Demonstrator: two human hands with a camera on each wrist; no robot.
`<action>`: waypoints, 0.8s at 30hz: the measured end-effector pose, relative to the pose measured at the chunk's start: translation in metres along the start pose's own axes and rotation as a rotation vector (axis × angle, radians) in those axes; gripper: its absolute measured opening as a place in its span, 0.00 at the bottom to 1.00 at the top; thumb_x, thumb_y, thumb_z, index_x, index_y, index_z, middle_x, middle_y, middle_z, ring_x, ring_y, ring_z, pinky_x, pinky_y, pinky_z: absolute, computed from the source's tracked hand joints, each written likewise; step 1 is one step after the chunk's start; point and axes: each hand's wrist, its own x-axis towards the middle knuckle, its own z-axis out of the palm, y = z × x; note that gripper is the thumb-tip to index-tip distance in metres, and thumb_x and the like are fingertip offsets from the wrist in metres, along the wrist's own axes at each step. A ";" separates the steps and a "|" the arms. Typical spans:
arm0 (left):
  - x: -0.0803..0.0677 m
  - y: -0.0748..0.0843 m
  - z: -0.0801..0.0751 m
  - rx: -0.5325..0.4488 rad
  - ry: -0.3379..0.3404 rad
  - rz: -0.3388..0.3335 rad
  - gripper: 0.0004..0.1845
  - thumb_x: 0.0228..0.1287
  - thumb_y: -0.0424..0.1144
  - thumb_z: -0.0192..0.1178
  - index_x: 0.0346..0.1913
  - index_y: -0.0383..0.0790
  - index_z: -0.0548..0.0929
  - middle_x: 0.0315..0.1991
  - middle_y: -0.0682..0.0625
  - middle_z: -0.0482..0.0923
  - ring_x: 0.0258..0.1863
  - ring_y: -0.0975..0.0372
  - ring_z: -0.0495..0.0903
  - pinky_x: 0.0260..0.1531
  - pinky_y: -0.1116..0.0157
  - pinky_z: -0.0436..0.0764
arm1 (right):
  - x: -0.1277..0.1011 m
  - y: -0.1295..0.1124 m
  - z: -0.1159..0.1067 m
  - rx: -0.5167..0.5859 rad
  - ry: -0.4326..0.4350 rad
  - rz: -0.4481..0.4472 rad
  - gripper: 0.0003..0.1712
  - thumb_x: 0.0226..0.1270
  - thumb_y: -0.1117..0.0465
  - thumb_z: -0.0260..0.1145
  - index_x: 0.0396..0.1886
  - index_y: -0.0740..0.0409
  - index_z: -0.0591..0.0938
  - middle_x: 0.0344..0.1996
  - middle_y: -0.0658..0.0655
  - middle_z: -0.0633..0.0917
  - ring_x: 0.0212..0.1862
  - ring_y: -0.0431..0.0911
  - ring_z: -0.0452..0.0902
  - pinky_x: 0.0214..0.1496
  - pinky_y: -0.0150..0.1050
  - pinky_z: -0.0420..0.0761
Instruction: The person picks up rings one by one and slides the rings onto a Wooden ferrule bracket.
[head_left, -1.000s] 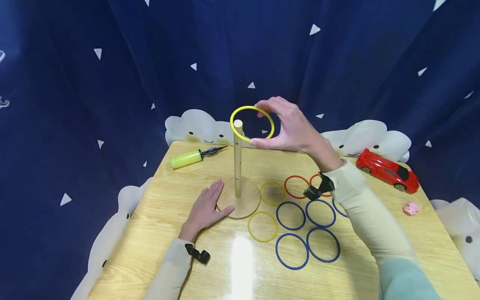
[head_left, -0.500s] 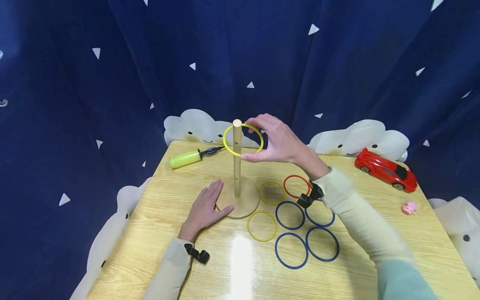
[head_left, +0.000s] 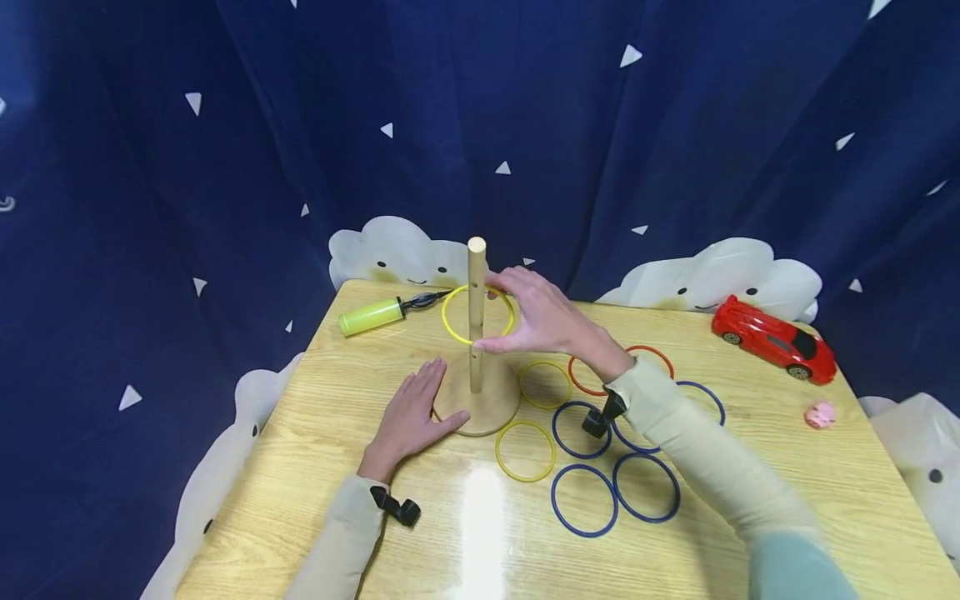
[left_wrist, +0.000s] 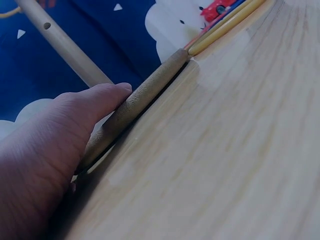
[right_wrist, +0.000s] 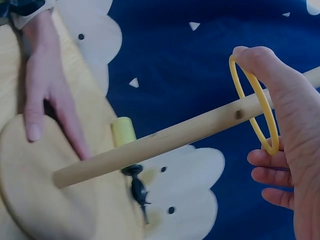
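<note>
Pinch grip: right hand (head_left: 551,321) holds a yellow ring (head_left: 477,314) between thumb and fingertips, ring threaded round the wooden peg (head_left: 476,312), about halfway down, tilted. Left hand (head_left: 411,417) lies flat on the tabletop (head_left: 315,433), fingers straight, thumb and fingertips touching the round base (head_left: 487,400), holding nothing. Loose rings on tabletop right of base: two yellow rings (head_left: 526,451), two red rings (head_left: 592,375), five blue rings (head_left: 584,500); right forearm covers parts of the red and blue ones, count approximate. Also one green pump (head_left: 372,317), one red toy car (head_left: 774,340), one small pink toy (head_left: 821,413), too small to identify. Left wrist view blurred, shows only base edge.
</note>
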 end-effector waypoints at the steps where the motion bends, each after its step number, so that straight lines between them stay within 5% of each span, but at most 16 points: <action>1: 0.000 0.000 0.000 0.002 -0.002 -0.001 0.59 0.65 0.80 0.49 0.85 0.41 0.51 0.85 0.49 0.49 0.84 0.55 0.48 0.83 0.52 0.48 | -0.002 0.001 0.004 0.011 0.001 0.005 0.51 0.43 0.33 0.82 0.64 0.58 0.81 0.47 0.56 0.85 0.49 0.49 0.77 0.52 0.48 0.79; 10: -0.001 -0.001 0.000 -0.013 -0.002 0.008 0.59 0.65 0.80 0.50 0.85 0.43 0.51 0.85 0.49 0.49 0.84 0.54 0.48 0.83 0.51 0.49 | -0.024 0.019 0.048 0.042 -0.001 0.027 0.50 0.44 0.32 0.82 0.62 0.59 0.82 0.50 0.54 0.86 0.55 0.49 0.80 0.59 0.47 0.82; 24: -0.003 0.000 -0.004 -0.034 -0.017 0.002 0.62 0.62 0.81 0.53 0.85 0.42 0.51 0.85 0.49 0.48 0.84 0.55 0.47 0.83 0.53 0.46 | -0.056 0.043 0.104 0.021 -0.057 0.115 0.51 0.45 0.30 0.81 0.62 0.58 0.81 0.50 0.57 0.87 0.52 0.48 0.80 0.56 0.47 0.83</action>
